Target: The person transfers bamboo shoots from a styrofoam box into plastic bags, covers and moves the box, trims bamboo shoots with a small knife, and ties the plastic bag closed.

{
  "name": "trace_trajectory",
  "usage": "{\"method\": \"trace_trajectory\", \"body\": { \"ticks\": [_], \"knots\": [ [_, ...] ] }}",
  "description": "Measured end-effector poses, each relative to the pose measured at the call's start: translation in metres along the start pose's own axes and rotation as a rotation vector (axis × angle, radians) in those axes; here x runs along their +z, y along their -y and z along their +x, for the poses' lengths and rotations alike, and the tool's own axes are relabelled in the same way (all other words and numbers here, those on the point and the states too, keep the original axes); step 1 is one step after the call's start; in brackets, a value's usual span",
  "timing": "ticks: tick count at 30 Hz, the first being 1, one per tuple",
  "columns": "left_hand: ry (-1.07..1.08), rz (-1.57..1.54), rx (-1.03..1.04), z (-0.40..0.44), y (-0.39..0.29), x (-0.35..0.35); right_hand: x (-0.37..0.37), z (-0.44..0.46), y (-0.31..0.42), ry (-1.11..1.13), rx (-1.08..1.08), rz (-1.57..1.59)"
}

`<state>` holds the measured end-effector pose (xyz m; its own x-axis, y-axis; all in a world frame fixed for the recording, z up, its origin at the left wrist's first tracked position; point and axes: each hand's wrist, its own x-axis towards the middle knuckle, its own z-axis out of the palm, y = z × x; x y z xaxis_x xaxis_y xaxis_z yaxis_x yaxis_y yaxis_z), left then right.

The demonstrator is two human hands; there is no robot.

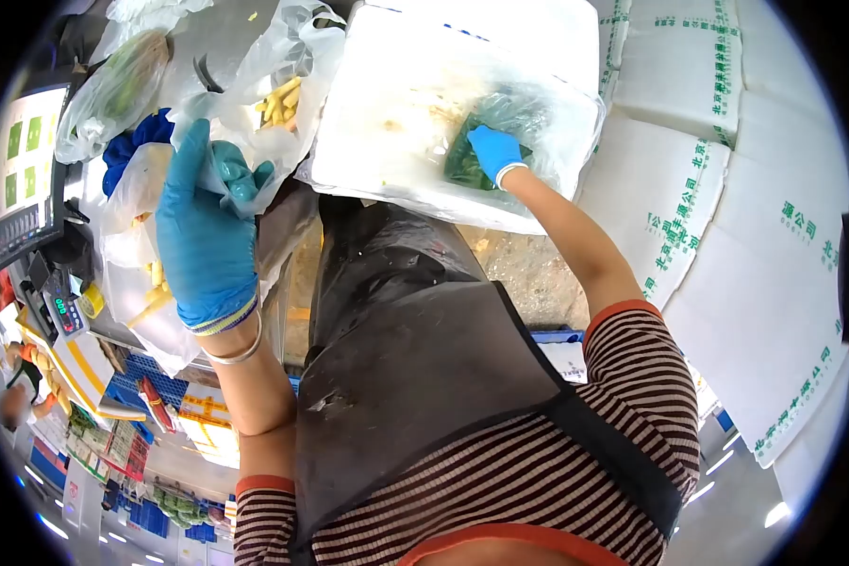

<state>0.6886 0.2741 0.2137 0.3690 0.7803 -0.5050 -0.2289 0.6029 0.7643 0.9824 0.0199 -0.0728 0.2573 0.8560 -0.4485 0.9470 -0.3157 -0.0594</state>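
My left hand [208, 226], in a blue glove, is raised on the left. Its index finger points up while the other fingers curl round part of a clear plastic bag [302, 61]. Pale yellow pieces [281, 104] show in the bag, just beyond the fingers. My right hand [497, 153], in a brighter blue glove, reaches into a white foam box [349, 141] lined with clear plastic. It touches a dark green item [462, 165] at the box's right side; its fingertips are hidden there.
Stacked white boxes [660, 189] with green lettering stand on the right. At the left are a screen [28, 170], a scale display [64, 314], a bag of green produce [123, 90] and a dark blue bundle [132, 151]. A person [28, 382] is at the far left.
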Motion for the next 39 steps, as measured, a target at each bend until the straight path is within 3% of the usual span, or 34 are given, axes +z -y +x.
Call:
{"method": "trace_trajectory", "body": {
  "ticks": [1,6,8,11,12,14,15,17,19,21,22,25,26,28,29,32,34,37,39],
  "knots": [
    [-0.001,0.008,0.0,0.0,0.0,0.0,0.006,0.0,0.003,0.064,0.041,-0.057],
    [0.07,-0.094,-0.034,0.001,-0.005,0.003,-0.004,0.0,0.002,-0.094,0.128,0.13],
    [0.026,0.113,0.062,0.003,0.0,0.003,-0.037,0.001,0.017,-0.077,0.222,0.321],
    [0.073,0.115,0.049,0.006,0.008,0.0,-0.055,0.019,0.021,0.291,0.161,0.579],
    [0.102,0.068,0.028,0.009,0.006,-0.002,-0.029,0.033,0.009,0.314,0.111,0.535],
    [0.231,-0.047,-0.027,0.011,-0.002,-0.007,-0.021,0.05,-0.015,-0.045,0.235,0.44],
    [0.291,-0.108,-0.054,0.011,-0.004,-0.009,-0.043,0.054,-0.03,-0.046,0.26,0.453],
    [0.13,0.083,0.039,0.009,0.0,-0.01,-0.098,0.05,-0.049,0.0,0.323,0.588],
    [0.074,0.177,0.093,0.011,0.006,-0.007,-0.114,0.032,-0.051,-0.274,0.269,0.932],
    [0.086,0.186,0.12,0.009,0.01,-0.007,-0.128,0.015,-0.041,-0.351,0.284,0.866],
    [0.089,-0.004,0.034,0.002,0.004,0.003,-0.131,0.01,-0.034,-0.383,0.285,0.837],
    [0.13,0.09,0.12,-0.001,0.008,0.0,-0.093,0.015,-0.003,-0.051,0.224,0.77],
    [0.181,-0.093,0.012,0.003,0.004,-0.003,-0.074,0.023,0.002,-0.084,0.278,0.612],
    [0.166,0.132,0.102,0.003,0.007,-0.006,-0.029,0.057,0.001,-0.152,0.371,0.299],
    [0.149,0.19,0.121,0.002,0.007,-0.007,-0.006,0.074,-0.007,-0.261,0.392,0.306],
    [0.099,0.247,0.123,0.0,0.006,-0.003,-0.01,0.1,-0.01,-0.041,0.482,0.219],
    [0.048,0.121,0.053,0.0,0.001,0.0,-0.026,0.102,-0.017,0.039,0.485,0.213],
    [0.046,-0.048,-0.006,0.001,0.0,0.0,-0.081,0.054,-0.015,0.175,0.358,0.456],
    [0.038,-0.086,-0.028,-0.002,0.0,-0.001,-0.081,0.026,-0.013,0.298,0.269,0.362]
  ]
}}
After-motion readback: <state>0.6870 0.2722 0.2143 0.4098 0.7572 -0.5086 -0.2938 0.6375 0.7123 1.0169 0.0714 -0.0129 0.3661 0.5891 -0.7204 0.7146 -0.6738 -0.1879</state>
